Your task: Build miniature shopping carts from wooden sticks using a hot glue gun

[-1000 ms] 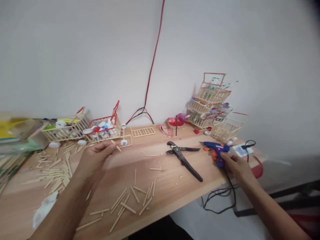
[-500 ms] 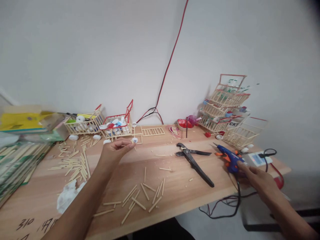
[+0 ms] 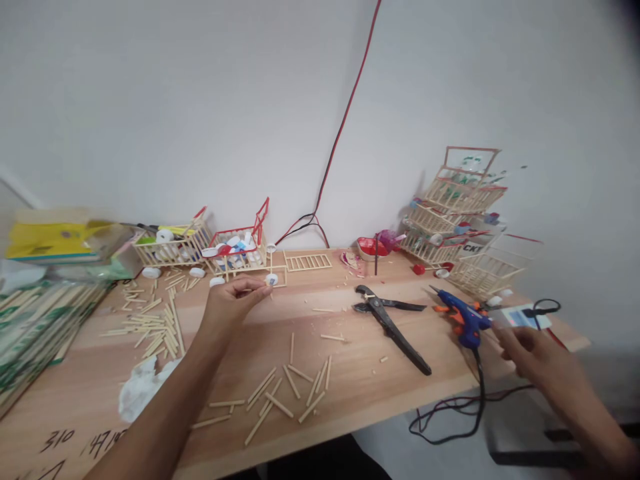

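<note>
My left hand [image 3: 237, 300] pinches a small wooden-stick frame with white bottle-cap wheels; one bottle cap [image 3: 271, 280] shows at the fingertips. Much of that frame is hidden by the hand or blends with the basket behind. At the right, a blue and orange glue gun [image 3: 467, 321] rests on the table with its nozzle towards the pliers. My right hand [image 3: 525, 353] hovers just right of the glue gun, apart from it, fingers loosely curled with nothing visible in them. Black-handled pliers [image 3: 395, 327] lie between the hands.
Cut sticks [image 3: 280, 400] are scattered on the wooden table [image 3: 360, 400]. Stick carts [image 3: 237, 250] stand along the wall, with stacked carts [image 3: 450, 213] at right. A ladder-like stick panel [image 3: 307, 262], a red-lined bowl [image 3: 371, 249] and crumpled tissue [image 3: 143, 390] lie about. A cable [image 3: 483, 393] hangs off the edge.
My right hand has let go of the glue gun and moved slightly right of it. My left hand keeps its pinch on the stick frame. The view has shifted slightly.
</note>
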`<state>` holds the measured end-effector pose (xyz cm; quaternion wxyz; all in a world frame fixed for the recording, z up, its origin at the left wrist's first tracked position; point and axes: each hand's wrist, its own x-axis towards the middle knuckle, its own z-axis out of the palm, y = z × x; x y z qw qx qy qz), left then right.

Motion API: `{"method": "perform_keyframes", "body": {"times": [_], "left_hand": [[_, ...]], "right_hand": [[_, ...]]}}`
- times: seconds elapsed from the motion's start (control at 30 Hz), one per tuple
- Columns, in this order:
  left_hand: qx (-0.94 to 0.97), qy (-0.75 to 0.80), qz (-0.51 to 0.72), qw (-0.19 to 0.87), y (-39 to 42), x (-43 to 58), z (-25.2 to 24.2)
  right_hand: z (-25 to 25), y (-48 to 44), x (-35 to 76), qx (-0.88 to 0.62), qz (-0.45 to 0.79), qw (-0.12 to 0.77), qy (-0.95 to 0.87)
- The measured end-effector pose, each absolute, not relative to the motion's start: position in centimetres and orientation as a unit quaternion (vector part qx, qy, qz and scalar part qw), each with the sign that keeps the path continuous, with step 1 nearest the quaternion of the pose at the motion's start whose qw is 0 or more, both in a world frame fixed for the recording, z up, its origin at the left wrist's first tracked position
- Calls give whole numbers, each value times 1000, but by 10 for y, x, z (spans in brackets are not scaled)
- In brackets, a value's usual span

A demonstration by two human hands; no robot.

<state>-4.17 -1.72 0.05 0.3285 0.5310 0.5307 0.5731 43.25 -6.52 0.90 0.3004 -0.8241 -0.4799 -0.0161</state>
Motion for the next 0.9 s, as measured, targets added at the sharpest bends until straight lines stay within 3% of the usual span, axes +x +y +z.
{"method": "perform_keyframes", "body": {"times": [0.23,0.37,0.53,0.9], "left_hand": [[526,527,567,353,-19,-40,0],[544,519,560,349,-19,-41,2],[566,497,564,338,-18,-42,3],[600,481,552,322,-16,-37,-5]], "right_hand": [[57,-49,322,-688,121,442,-564],[47,-14,229,-499,301,413,-700],[22,21,151,-354,465,388,-713],[2,30,145,-321,604,296,-666]]}}
